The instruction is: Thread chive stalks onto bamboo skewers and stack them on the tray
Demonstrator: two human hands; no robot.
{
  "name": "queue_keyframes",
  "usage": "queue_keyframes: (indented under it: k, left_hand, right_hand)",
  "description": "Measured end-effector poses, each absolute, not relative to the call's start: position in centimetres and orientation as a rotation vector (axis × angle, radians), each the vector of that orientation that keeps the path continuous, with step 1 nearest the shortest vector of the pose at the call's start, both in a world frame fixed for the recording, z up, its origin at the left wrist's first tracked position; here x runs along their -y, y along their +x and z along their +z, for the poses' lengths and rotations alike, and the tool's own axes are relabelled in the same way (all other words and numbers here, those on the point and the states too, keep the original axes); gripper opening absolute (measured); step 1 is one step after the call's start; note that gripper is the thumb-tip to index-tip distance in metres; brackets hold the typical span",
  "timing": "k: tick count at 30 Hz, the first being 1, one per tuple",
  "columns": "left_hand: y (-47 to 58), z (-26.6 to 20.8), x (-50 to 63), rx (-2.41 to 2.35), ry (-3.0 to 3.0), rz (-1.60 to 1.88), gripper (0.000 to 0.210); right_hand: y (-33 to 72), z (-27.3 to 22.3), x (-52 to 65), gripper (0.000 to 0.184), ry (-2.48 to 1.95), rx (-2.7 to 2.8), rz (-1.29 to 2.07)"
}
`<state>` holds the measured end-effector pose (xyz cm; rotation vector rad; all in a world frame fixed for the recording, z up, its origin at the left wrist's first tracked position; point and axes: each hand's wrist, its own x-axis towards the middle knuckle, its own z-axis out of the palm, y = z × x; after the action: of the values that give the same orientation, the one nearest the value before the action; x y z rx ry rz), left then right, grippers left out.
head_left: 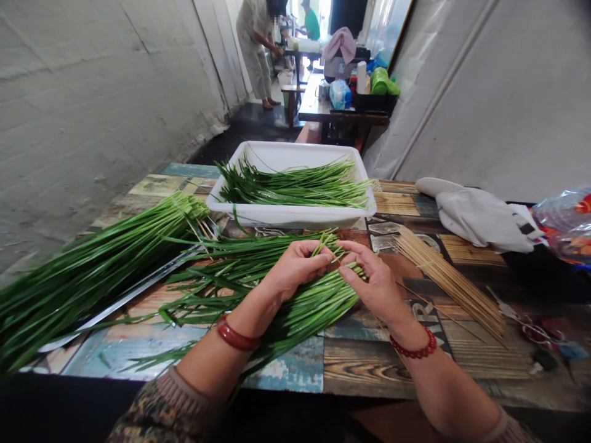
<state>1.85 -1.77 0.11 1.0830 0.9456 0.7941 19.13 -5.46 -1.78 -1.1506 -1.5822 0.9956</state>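
Note:
My left hand point(302, 263) is closed in a pinch on the pale stem ends of a few garlic chives point(325, 243). Close against it, my right hand point(372, 280) has its thumb and fingers curled around a thin bamboo skewer point(382, 326), mostly hidden by the hand, its shaft showing below the palm. Under both hands lies a loose pile of garlic chives point(305, 314), leaves spread to the left. To the right, a bundle of bamboo skewers point(450, 280) rests on the table, with a few single ones beside it.
A white plastic tray point(295, 215) behind my hands contains more chives. At left lie a large chive bunch point(92, 264) and a long metal blade point(133, 301). On the right are scissors point(521, 317), a grey cloth cap point(480, 215) and plastic packaging point(566, 221). Two people stand far back.

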Motion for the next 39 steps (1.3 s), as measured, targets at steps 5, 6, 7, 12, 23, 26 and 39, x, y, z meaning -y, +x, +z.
queue_keyframes:
  k: [5,6,7,12,23,26,39]
  left_hand:
    - [1.66,0.14,1.75,-0.941,1.173,0.817,0.027]
    - [1.67,0.19,1.76,-0.945,1.189,0.825,0.028]
    - [1.7,0.24,1.77,-0.952,1.2,0.831,0.029]
    - [1.92,0.39,1.78,-0.976,1.203,0.885,0.028]
    - [2.11,0.06,1.98,-0.989,1.328,0.894,0.027]
    - [2.14,0.16,2.04,-0.959,1.358,0.867,0.026]
    - [2.28,-0.02,1.83,-1.008,1.606,0.947,0.022]
  right_hand:
    - [19.24,-1.61,5.54,0.042,-1.15,1.622,0.991]
    - [19.27,-1.68,5.53,0.041,-1.152,1.626,0.989]
    - [19.29,-1.76,5.51,0.039,-1.152,1.626,0.987]
    - [19.21,-2.01,5.4,0.028,-1.163,1.604,0.972]
    - [18.85,-1.77,5.42,0.022,-1.194,1.595,0.896]
    - [18.78,-1.85,5.42,0.018,-1.214,1.572,0.859]
    - [18.78,-2.1,5.15,0.012,-1.238,1.551,0.829]
